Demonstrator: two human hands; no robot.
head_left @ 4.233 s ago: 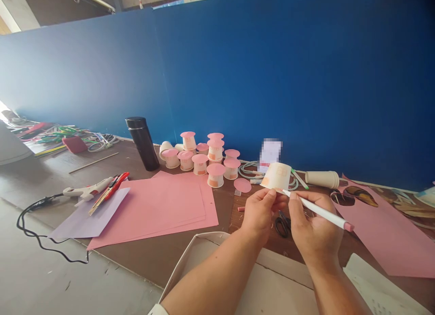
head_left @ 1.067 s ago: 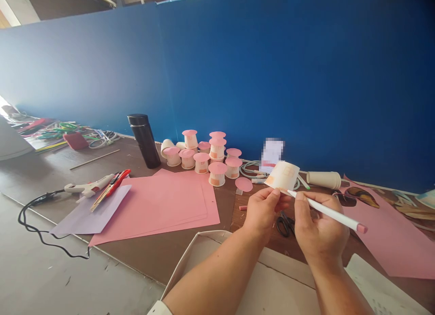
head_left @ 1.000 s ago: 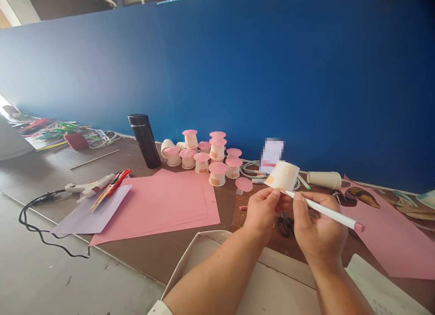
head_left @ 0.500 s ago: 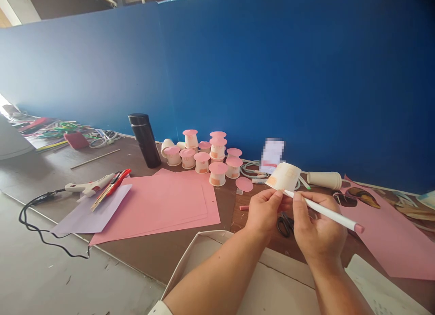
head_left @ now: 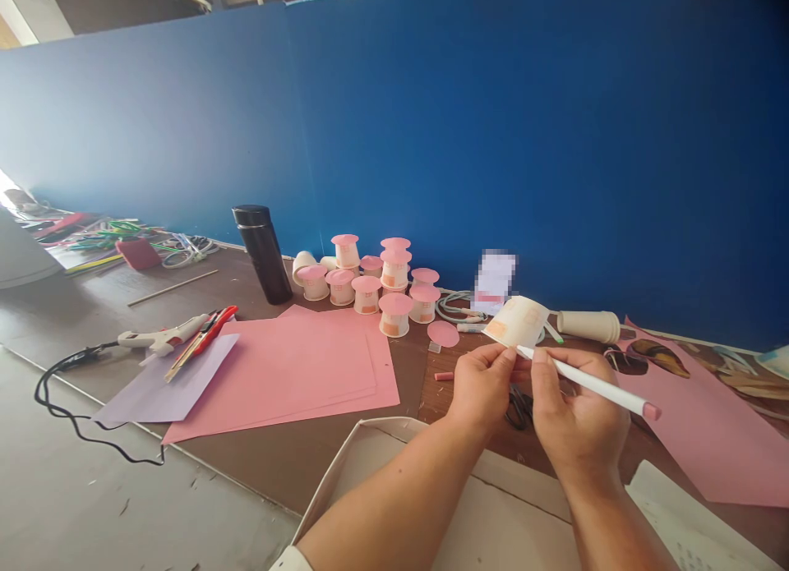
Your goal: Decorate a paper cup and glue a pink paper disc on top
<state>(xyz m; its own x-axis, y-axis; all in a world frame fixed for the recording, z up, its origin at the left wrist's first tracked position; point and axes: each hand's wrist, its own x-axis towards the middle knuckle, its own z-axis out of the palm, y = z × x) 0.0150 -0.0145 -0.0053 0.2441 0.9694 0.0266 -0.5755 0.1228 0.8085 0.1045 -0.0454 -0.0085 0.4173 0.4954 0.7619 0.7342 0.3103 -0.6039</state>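
My left hand (head_left: 484, 384) pinches the rim of a small white paper cup (head_left: 518, 320) with orange marks, held on its side above the brown table (head_left: 296, 460). My right hand (head_left: 576, 415) grips a white marker with a pink end (head_left: 592, 382). The marker's tip touches the cup's lower edge beside my left fingertips. Black scissors (head_left: 518, 407) lie on the table under my hands, partly hidden.
Several paper cups with pink lids (head_left: 376, 283) cluster by the blue wall. A black flask (head_left: 263, 253), pink paper sheets (head_left: 289, 370), a glue gun (head_left: 160, 338), a red-handled cutter (head_left: 206, 331) lie left. A pink disc (head_left: 442, 333), stacked cups (head_left: 588, 325), pink sheet (head_left: 696, 431) and cardboard box (head_left: 370, 464) are near.
The cup has tilted and sunk a little in my left hand across the frames. My right hand and the marker have stayed almost in place at the cup's edge.
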